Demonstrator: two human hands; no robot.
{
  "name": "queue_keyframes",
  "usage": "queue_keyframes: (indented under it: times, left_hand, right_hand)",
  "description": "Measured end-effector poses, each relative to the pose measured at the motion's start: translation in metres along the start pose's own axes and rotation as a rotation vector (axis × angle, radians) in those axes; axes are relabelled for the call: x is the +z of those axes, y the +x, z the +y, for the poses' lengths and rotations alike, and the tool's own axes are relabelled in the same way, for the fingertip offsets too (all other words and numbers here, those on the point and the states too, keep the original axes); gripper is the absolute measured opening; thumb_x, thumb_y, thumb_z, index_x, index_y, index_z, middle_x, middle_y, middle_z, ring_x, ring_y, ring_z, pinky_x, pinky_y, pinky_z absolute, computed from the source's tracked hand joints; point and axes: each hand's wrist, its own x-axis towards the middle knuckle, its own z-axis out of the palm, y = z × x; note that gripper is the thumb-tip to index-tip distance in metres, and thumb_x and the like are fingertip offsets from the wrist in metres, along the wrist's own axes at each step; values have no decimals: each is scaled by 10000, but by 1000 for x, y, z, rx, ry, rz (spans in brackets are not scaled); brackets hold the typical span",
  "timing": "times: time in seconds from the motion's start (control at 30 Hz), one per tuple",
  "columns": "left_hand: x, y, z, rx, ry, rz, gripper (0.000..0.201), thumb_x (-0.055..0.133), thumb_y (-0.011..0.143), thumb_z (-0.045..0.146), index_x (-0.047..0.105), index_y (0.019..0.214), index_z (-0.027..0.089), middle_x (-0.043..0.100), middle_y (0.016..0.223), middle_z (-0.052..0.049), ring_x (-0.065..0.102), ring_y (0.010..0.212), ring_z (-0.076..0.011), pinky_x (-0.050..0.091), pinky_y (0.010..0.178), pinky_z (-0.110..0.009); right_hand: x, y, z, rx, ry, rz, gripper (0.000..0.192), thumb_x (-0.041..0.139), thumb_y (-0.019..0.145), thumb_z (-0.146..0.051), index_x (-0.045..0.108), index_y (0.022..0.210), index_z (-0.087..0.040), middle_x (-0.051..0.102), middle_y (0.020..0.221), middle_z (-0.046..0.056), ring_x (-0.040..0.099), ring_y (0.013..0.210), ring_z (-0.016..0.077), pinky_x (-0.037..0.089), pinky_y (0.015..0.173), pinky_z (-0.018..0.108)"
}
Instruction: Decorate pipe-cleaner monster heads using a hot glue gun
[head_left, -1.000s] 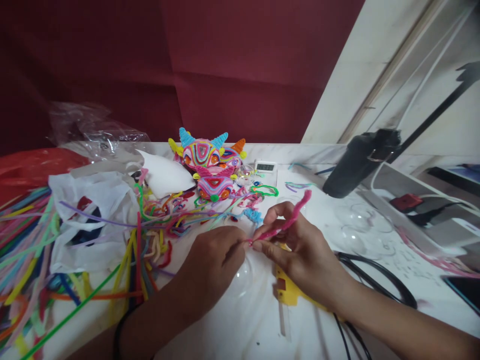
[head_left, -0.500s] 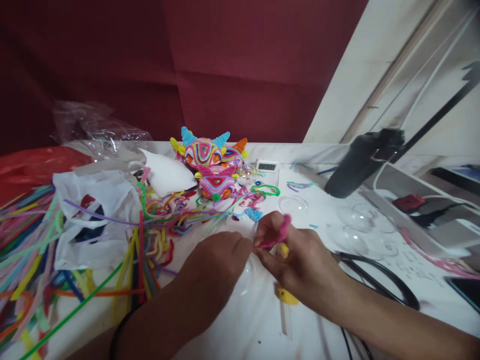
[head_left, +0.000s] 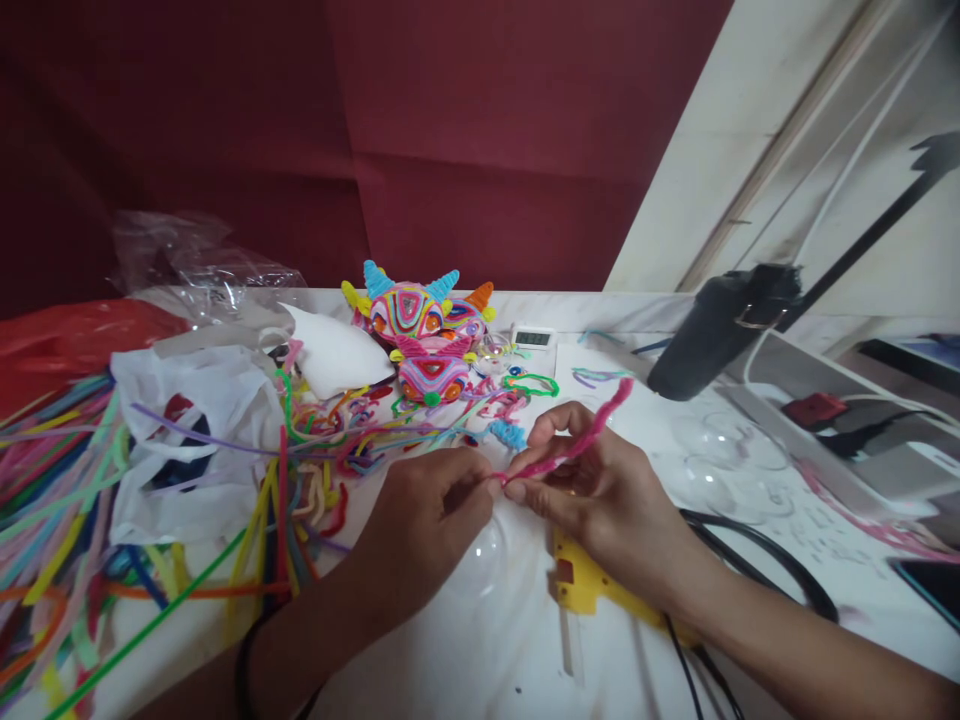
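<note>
A pink pipe cleaner [head_left: 581,440] slants up to the right from between my two hands. My left hand [head_left: 431,520] pinches its lower end between thumb and finger. Close beside it, my right hand [head_left: 600,490] also has thumb and fingertips closed on the pipe cleaner, its free end rising above the knuckles. Beneath my hands lies a clear plastic dome [head_left: 484,560]. A yellow glue gun [head_left: 581,580] rests under my right hand, partly hidden by the wrist, with a clear stick at its front.
Loose pipe cleaners [head_left: 67,500] and a white bag [head_left: 195,430] cover the left side. Colourful horned animal heads [head_left: 431,370] stand at the back near a small digital display [head_left: 534,338]. A black cylinder [head_left: 690,335], clear domes [head_left: 712,480] and a black cable [head_left: 772,550] are at right.
The pink pipe cleaner, bunched and curled by my right hand before, now extends nearly straight up to the right. My right-hand fingers have shifted, and more of the glue gun shows.
</note>
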Motion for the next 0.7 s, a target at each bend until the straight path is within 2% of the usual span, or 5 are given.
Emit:
queue_keyframes:
  times: [0.2,0.43,0.5,0.6,0.7]
  left_hand:
    - [-3,-1,1,98,130,-54,200,493,844,151,542,651,170,485,589,51,451,556,-92,313,543,-219]
    - [-4,-10,-1,191,275,-212,220,415,910,159,554,739,171,598,736,-8,545,679,-138,366,628,-259]
    - [-3,-8,-1,174,231,-166,222,418,919,166,568,756,170,605,744,-6,552,690,-136,375,640,-254]
    - [-1,-4,0,93,73,-35,185,493,896,201,575,732,176,556,658,37,514,615,-104,361,586,-218]
    - [0,-1,1,1,-23,37,180,536,864,230,577,697,175,489,583,60,460,553,-89,329,531,-208]
  right_hand:
    - [-4,0,1,-81,-218,-55,278,619,808,-148,405,957,-245,642,779,-44,610,595,106,510,605,243]
    - [-5,-2,0,-227,-559,-155,237,560,796,-108,426,941,-239,637,779,-23,622,648,135,466,577,240]
    - [-3,-2,0,-222,-510,-108,213,577,786,-119,443,905,-233,639,788,-19,616,650,130,466,578,235]
    - [1,0,-3,-132,-233,8,258,650,759,-158,419,848,-229,627,747,-35,596,610,118,478,562,232]
    - [4,1,-5,-36,20,67,371,734,711,-193,386,835,-227,592,687,-66,559,529,94,476,524,222]
